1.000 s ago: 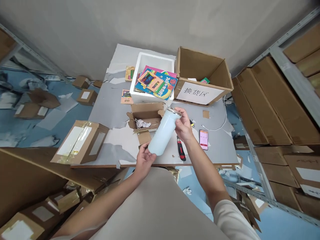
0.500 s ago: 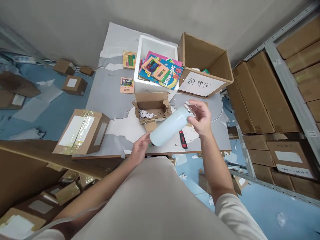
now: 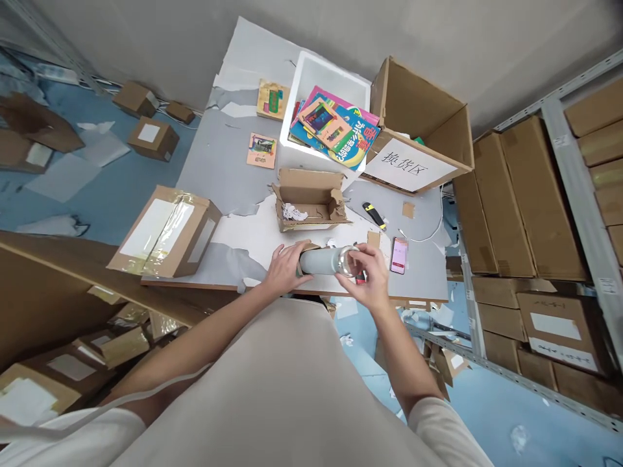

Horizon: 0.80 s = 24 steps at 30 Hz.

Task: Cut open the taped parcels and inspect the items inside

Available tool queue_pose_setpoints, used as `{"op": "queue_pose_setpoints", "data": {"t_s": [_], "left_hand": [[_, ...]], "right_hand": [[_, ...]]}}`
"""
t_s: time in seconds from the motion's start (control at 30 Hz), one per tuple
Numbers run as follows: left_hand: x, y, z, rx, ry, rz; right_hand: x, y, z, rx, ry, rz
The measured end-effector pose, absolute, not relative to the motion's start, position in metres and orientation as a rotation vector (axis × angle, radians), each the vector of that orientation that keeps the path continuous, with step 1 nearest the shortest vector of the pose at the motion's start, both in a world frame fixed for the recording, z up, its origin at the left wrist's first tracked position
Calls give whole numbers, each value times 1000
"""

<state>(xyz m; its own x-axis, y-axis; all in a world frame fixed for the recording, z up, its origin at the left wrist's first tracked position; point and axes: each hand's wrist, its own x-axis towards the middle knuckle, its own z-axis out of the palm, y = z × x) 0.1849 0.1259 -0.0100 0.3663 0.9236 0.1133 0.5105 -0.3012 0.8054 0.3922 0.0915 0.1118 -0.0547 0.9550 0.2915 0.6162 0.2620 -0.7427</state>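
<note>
A pale blue thermos bottle (image 3: 318, 261) with a shiny metal end lies sideways between my two hands, above the near edge of the table. My left hand (image 3: 287, 267) is wrapped round its left end. The fingers of my right hand (image 3: 368, 272) close on the metal end at the right. Just beyond the bottle is an open cardboard box (image 3: 311, 194) with torn flaps and crumpled paper inside. A red-and-black utility knife (image 3: 360, 277) shows partly behind my right hand. To the right lies a phone (image 3: 399, 255) with its screen lit.
A white foam box (image 3: 292, 123) holding books and a cardboard carton (image 3: 423, 123) with a handwritten label stand at the back. A taped parcel (image 3: 165, 233) sits at the left. Nearby are a yellow-and-black cutter (image 3: 374, 216) and a white cable. Shelving (image 3: 559, 143) stands at the right.
The bottle has turned from a slant to nearly level and come lower and closer to me. My left hand has moved from its base to around its end. The view has shifted, showing the phone and cutter.
</note>
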Motion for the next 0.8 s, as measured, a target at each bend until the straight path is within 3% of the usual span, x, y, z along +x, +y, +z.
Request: {"op": "queue_pose_setpoints", "data": {"t_s": [0.33, 0.8], "left_hand": [[187, 115, -24, 1871, 1228, 839], [179, 109, -33, 1781, 1160, 1047]], "right_hand": [[337, 96, 55, -1863, -2336, 278], [351, 87, 34, -1691, -2408, 303]]}}
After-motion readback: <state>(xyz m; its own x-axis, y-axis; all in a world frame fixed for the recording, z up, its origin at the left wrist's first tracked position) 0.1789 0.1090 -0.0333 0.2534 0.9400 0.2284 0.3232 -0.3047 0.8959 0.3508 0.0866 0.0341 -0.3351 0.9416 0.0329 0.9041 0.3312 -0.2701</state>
